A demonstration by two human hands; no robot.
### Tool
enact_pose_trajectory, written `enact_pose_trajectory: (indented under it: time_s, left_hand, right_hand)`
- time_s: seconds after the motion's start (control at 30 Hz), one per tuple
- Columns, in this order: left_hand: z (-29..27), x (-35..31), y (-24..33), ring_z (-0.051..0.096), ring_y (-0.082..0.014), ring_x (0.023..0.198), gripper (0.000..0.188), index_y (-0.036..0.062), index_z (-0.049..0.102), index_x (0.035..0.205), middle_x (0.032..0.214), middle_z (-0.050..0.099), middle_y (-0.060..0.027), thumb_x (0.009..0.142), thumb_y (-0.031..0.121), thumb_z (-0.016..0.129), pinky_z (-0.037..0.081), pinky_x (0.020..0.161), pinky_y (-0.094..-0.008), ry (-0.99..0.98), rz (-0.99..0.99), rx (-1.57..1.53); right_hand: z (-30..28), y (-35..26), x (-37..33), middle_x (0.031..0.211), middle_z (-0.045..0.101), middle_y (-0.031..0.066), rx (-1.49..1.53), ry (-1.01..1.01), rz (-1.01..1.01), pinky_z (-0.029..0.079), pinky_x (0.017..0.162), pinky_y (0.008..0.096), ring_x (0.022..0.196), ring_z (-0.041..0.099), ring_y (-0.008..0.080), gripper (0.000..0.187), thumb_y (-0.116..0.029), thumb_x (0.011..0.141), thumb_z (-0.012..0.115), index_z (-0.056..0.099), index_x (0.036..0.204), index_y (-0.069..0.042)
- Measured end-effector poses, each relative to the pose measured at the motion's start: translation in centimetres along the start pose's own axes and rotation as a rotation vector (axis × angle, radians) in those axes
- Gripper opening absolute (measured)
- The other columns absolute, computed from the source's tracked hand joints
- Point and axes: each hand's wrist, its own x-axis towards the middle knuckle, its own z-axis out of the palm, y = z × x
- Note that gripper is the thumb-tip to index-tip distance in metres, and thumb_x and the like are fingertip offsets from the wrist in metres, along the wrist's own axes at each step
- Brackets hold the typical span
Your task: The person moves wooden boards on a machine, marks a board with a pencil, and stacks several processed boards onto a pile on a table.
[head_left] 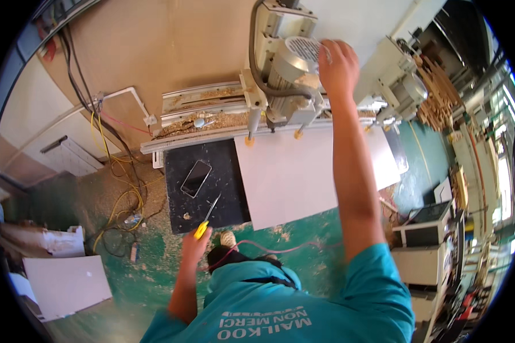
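From here I see the left hand [194,247], fingers wrapped around the screwdriver [201,229] at the near edge of the table [223,174]; the right hand [339,67] is at the motor [289,62], its grip I cannot tell.

"Where can you reach freely?"
"Across the white panel [289,183], left of your right forearm [355,166]."
"What blocks you?"
"The motor [286,66] and two yellow-footed rods [254,121] at the panel's far edge; on the dark tabletop [226,160], the phone [196,179] lies beyond your yellow-handled tool [201,230]."
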Motion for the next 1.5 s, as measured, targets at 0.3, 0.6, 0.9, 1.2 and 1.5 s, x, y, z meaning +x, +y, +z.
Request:
enact_pose_trajectory:
  time_s: [0.3, 0.6, 0.9, 1.2, 1.5]
  left_hand:
    - [8.9, 2.3, 12.0, 0.051, -0.0069, 0.075, 0.043, 0.0060, 0.056, 0.128, 0.082, 0.053, 0.0015, 0.096, 0.034, 0.065, 0.044, 0.068, -0.0243, -0.405, -0.105, -1.063]
    - [21.2, -2.8, 10.8, 0.057, -0.0182, 0.117, 0.067, 0.0046, 0.037, 0.150, 0.134, 0.057, -0.0069, 0.097, 0.038, 0.062, 0.044, 0.102, -0.0330, -1.489, -0.260, -0.388]
    - [32.0, 2.2, 10.4, 0.056, -0.0322, 0.119, 0.057, 0.0071, 0.062, 0.126, 0.127, 0.060, -0.0165, 0.080, 0.040, 0.072, 0.046, 0.100, -0.0409, -0.587, 0.622, 0.498]
    - [41.4, -0.8, 11.7, 0.031, -0.0363, 0.140, 0.071, 0.0136, 0.051, 0.137, 0.149, 0.036, -0.0157, 0.074, 0.033, 0.077, 0.029, 0.113, -0.0505, -0.279, 0.646, 0.814]
    - [51.5, 1.2, 19.3, 0.010, -0.0397, 0.149, 0.102, 0.0257, 0.028, 0.152, 0.160, 0.013, -0.0165, 0.066, 0.035, 0.082, 0.020, 0.110, -0.0711, -0.363, 0.597, 1.082]
  right_hand:
    - [-7.7, -6.1, -17.6, 0.121, 0.062, 0.0149, 0.284, -0.440, 0.284, 0.043, 0.099, 0.0465, 0.114, 0.056, 0.0341, 0.051, -0.020, 0.084, 0.071, 0.056, 0.131, -0.007]
    - [-33.6, -8.0, -38.1, 0.104, 0.067, 0.0082, 0.694, -1.317, 1.618, 0.052, 0.081, 0.0346, 0.087, 0.063, 0.0192, 0.051, -0.032, 0.094, 0.065, 0.049, 0.138, -0.010]
    - [-53.9, 10.8, -42.2, 0.096, 0.070, 0.0206, -0.201, -0.897, 1.541, 0.052, 0.076, 0.0439, 0.089, 0.067, 0.0392, 0.035, -0.032, 0.095, 0.060, 0.056, 0.116, -0.005]
    - [-59.4, 23.5, -40.9, 0.089, 0.069, 0.0191, -0.199, -1.059, 1.390, 0.052, 0.073, 0.0457, 0.085, 0.067, 0.0384, 0.036, -0.035, 0.093, 0.061, 0.056, 0.116, -0.008]
    - [-55.8, 26.8, -35.0, 0.096, 0.069, 0.0188, 0.399, -1.769, 1.126, 0.051, 0.077, 0.0427, 0.088, 0.067, 0.0356, 0.043, -0.041, 0.091, 0.063, 0.057, 0.119, -0.009]
